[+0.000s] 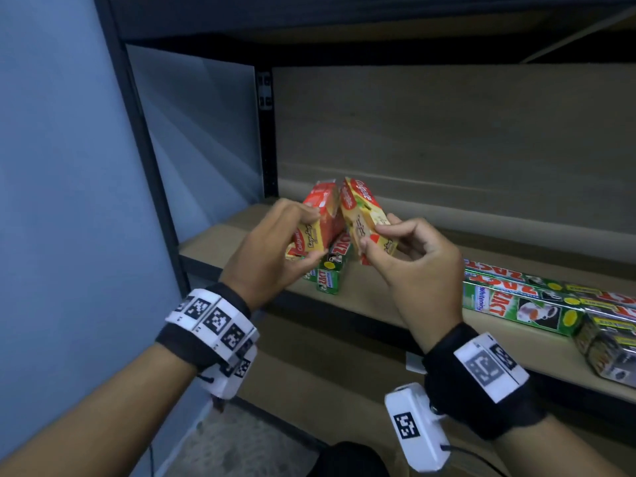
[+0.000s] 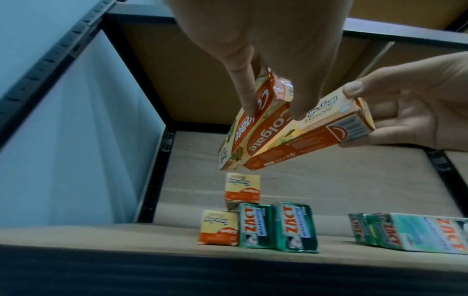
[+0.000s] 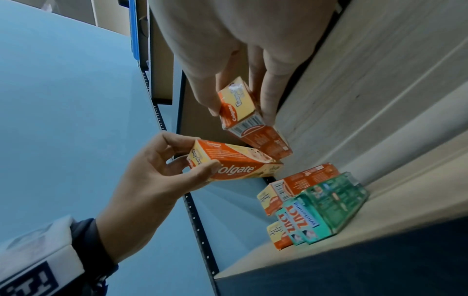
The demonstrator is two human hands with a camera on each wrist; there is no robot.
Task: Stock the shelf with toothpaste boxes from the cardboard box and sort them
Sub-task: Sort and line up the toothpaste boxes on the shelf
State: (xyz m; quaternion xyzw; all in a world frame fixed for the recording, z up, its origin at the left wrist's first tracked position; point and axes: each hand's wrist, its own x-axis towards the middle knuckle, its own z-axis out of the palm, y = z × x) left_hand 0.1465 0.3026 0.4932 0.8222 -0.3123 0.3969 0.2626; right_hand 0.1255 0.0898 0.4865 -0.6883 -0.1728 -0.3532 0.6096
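Each hand holds one red and yellow Colgate toothpaste box above the left end of the wooden shelf (image 1: 395, 304). My left hand (image 1: 306, 235) pinches the near end of its box (image 1: 315, 228) between thumb and fingers. My right hand (image 1: 375, 241) grips the other box (image 1: 364, 215) the same way. The far ends of the two boxes lean together and touch. In the left wrist view the left hand's box (image 2: 235, 136) lies against the right hand's box (image 2: 316, 138). Below them, two more Colgate boxes (image 2: 219, 228) and two green ZACT boxes (image 2: 296, 228) lie on the shelf. The cardboard box is out of view.
Long green ZACT boxes (image 1: 516, 301) lie along the shelf's front at the right, with more wrapped packs (image 1: 605, 346) at the far right. A black upright post (image 1: 265, 132) marks the shelf's left back corner. Another shelf board (image 1: 344, 29) runs overhead. A blue wall (image 1: 51, 166) stands at the left.
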